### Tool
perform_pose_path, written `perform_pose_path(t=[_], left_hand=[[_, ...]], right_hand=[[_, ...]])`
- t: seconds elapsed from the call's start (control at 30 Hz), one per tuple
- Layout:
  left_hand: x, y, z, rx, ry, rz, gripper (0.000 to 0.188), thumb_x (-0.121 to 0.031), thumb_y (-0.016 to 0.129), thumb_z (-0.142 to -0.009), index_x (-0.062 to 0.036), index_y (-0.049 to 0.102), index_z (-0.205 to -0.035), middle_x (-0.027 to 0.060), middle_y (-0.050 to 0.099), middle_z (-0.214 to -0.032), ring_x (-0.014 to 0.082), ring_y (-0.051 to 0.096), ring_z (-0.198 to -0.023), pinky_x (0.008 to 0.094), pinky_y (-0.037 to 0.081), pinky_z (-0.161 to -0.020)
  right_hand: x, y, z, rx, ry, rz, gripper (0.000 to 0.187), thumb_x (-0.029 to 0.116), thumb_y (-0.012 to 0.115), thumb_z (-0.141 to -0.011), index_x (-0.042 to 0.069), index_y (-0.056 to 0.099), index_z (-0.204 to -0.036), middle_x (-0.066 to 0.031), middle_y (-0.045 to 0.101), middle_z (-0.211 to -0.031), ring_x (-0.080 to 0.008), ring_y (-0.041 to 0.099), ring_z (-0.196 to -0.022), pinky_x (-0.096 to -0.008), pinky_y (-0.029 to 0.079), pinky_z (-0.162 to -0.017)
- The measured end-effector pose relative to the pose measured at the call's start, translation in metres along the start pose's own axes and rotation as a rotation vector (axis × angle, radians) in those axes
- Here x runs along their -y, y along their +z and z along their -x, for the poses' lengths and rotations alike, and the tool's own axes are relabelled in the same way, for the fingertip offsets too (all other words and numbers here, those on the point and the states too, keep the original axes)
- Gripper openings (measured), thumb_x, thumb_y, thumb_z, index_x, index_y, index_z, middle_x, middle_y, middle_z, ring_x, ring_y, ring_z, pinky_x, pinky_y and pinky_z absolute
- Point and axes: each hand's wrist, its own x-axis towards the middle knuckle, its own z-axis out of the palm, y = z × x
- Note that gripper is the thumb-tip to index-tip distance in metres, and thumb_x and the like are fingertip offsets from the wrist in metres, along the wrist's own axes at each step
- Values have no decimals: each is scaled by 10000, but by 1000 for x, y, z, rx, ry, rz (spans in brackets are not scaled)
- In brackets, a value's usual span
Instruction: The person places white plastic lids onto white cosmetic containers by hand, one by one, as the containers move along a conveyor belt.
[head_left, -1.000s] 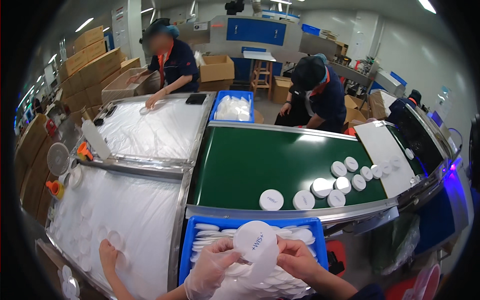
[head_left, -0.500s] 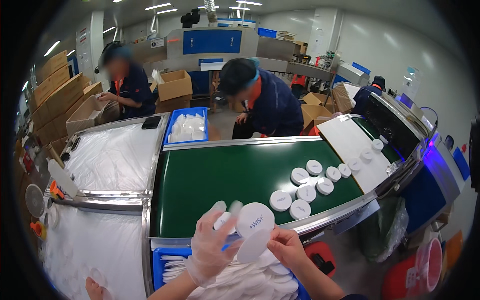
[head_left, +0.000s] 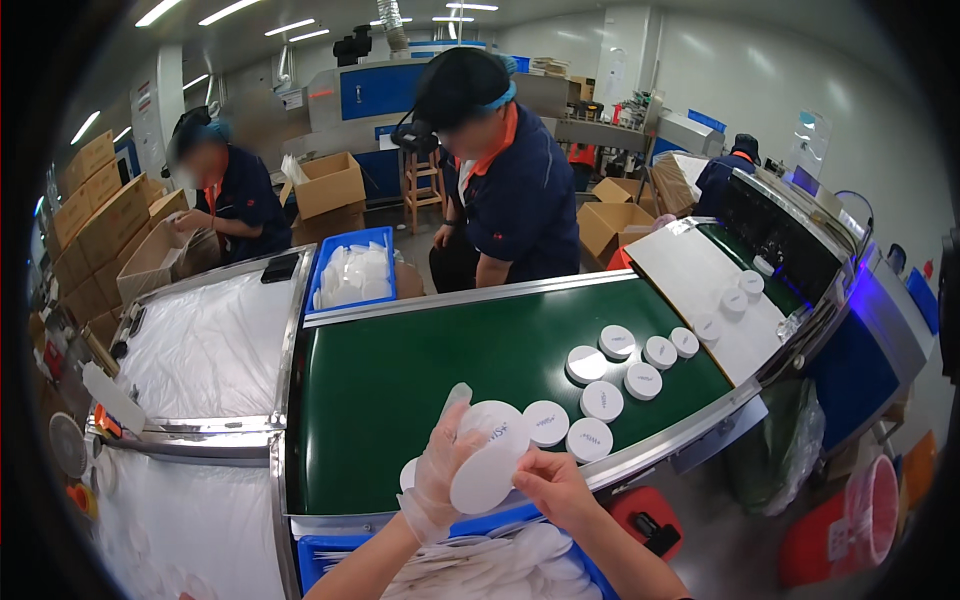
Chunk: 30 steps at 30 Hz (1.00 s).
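Observation:
In a clear thin glove, my left hand (head_left: 437, 472) holds a round white jar (head_left: 494, 416) with blue print, over the near edge of the green conveyor belt. A thin flat white disc (head_left: 487, 478) overlaps the jar's lower part and hides some of the print. My right hand (head_left: 558, 488), bare, pinches that disc at its right edge. Directly below stands a blue bin (head_left: 312, 548) full of similar loose white discs (head_left: 480, 570). Another white round thing (head_left: 406, 476) shows partly behind my left hand.
Several round white jars (head_left: 601, 401) stand on the green belt (head_left: 385, 390), which leads right to a machine outlet (head_left: 780, 240). Plastic-covered tables (head_left: 205, 345) lie left. Across the belt are a bent-over person (head_left: 525, 195) and another blue bin (head_left: 385, 262). A red bucket (head_left: 812, 550) stands right.
The disc now covers more of the jar, and my left fingers have closed in around it. The view has shifted slightly. The person across the belt has risen somewhat.

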Motion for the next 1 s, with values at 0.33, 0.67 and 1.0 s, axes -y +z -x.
perform_pose_path(t=[0.33, 0.67, 1.0], left_hand=[[52, 21, 7, -27, -282, 623, 552, -125, 757, -659, -146, 393, -1073, 202, 388, -1270, 299, 439, -1137, 317, 357, -949], [54, 12, -2, 95, -256, 629, 245, -172, 597, -832, -168, 432, -1013, 173, 337, -1302, 234, 414, -1134, 305, 372, -933], [91, 40, -53, -251, -104, 93, 305, 138, 529, -700, -59, 436, -915, 186, 555, -1051, 328, 568, -936, 322, 465, -792]], right_hand=[[-5, 0, -20, -21, 157, 107, 39, 19, 603, -809, 4, 601, -845, 15, 517, -764, -52, 449, -675, -161, 333, -577], [-24, -19, -26, 64, 193, -63, 81, 77, 600, -825, -1, 617, -839, -40, 457, -1107, -123, 439, -1001, -287, 331, -904], [-33, -30, -27, 260, 259, -40, 85, 91, 595, -823, 8, 605, -805, -59, 475, -1110, -122, 465, -975, -258, 360, -872]])
